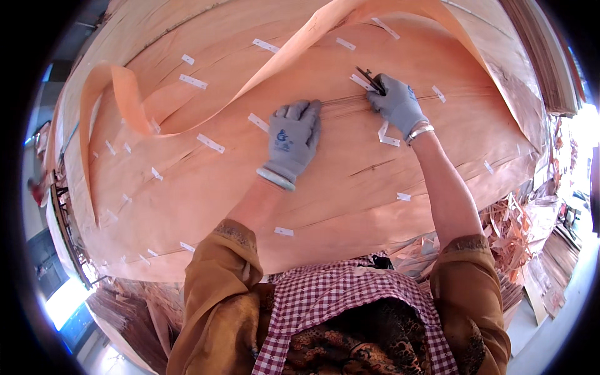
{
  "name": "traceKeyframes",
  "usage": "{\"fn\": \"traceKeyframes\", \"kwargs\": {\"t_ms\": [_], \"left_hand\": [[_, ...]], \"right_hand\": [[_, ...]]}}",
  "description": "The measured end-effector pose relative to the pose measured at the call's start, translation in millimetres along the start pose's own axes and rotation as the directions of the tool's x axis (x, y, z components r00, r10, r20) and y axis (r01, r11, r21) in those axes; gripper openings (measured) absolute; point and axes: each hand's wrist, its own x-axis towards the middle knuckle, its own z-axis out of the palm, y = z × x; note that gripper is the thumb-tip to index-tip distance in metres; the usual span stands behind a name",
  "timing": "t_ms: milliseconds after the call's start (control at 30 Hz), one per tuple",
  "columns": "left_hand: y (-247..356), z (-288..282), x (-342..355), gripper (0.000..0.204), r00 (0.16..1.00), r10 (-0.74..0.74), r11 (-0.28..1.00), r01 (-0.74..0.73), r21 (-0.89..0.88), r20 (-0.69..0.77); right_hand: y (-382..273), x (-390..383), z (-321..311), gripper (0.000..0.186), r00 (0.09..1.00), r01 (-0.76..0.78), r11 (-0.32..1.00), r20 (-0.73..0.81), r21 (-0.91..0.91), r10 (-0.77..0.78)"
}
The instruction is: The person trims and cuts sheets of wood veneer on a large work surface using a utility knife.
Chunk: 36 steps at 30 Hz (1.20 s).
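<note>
My left hand, in a grey glove, rests palm down on a large pale orange wood veneer sheet, its fingers slightly bent beside a cracked line in the wood. My right hand, also gloved, is closed on a dark narrow tool, which points up and left over the same line; its exact kind is hard to make out. A short white tape strip lies just below that hand, and several more are stuck across the sheet. A long loose ribbon of veneer curls along the upper part of the sheet.
Stacked veneer edges rise at the upper right. Torn veneer scraps pile beside the work surface at lower right, and more layered veneer sits at lower left. A dark metal edge runs along the left side.
</note>
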Motion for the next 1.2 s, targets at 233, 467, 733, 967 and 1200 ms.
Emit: {"fn": "traceKeyframes", "kwargs": {"t_ms": [233, 467, 733, 967, 1200], "left_hand": [[13, -8, -3, 0.038, 0.99, 0.004, 0.991, -0.023, 0.134, 0.141], [33, -11, 13, 0.044, 0.952, -0.109, 0.953, 0.018, 0.304, 0.287], [28, -6, 13, 0.041, 0.96, -0.089, 0.943, -0.004, 0.332, 0.264], [23, 0, 11, 0.036, 0.982, 0.023, 0.947, -0.082, 0.312, 0.188], [16, 22, 32, 0.013, 0.999, 0.005, 0.999, -0.007, 0.043, 0.046]], "right_hand": [[-7, -1, -5, 0.028, 0.999, 0.026, 0.996, 0.04, -0.086, -0.023], [-14, -1, -9, 0.026, 0.997, 0.079, 0.979, 0.015, -0.187, -0.078], [13, -2, 24, 0.022, 0.987, 0.097, 0.92, 0.08, 0.38, -0.137], [7, -9, 12, 0.022, 0.958, -0.09, 0.812, 0.272, 0.577, -0.087], [6, -7, 10, 0.021, 0.971, -0.072, 0.881, 0.233, 0.467, -0.044]]}}
